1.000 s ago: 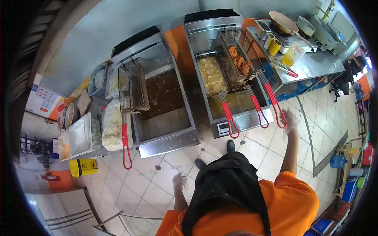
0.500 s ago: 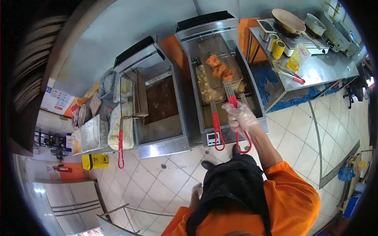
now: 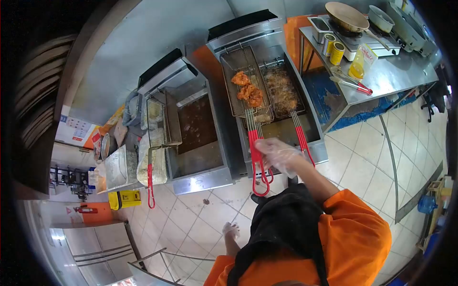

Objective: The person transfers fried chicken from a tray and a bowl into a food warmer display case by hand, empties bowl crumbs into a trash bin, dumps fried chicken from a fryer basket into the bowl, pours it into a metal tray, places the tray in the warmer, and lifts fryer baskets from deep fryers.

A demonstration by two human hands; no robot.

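Note:
My right hand (image 3: 279, 155), in a clear glove, has its fingers closed at the red handle of a fryer basket (image 3: 226, 97). Browned fried pieces (image 3: 250, 94) lie in that basket, which sits raised at the left side of the right-hand fryer. Beneath it, another basket is mostly hidden. To the right, a second red-handled basket (image 3: 301, 138) sits in bubbling oil with food inside. My left hand (image 3: 231, 231), also gloved, hangs low over the floor with nothing in it, its fingers loosely apart.
Left of this fryer stands another fryer (image 3: 198, 164) with dark oil and a raised basket (image 3: 156, 123). Floury trays (image 3: 119, 169) are beyond it. The steel table (image 3: 386, 86) at right carries tongs (image 3: 353, 83), yellow cans (image 3: 337, 53), a squeeze bottle and a pan (image 3: 347, 16).
The basket of fried pieces has moved left, from above the fryer's middle to its left side, with my right hand. The right-hand basket in bubbling oil is uncovered. My left hand shows more.

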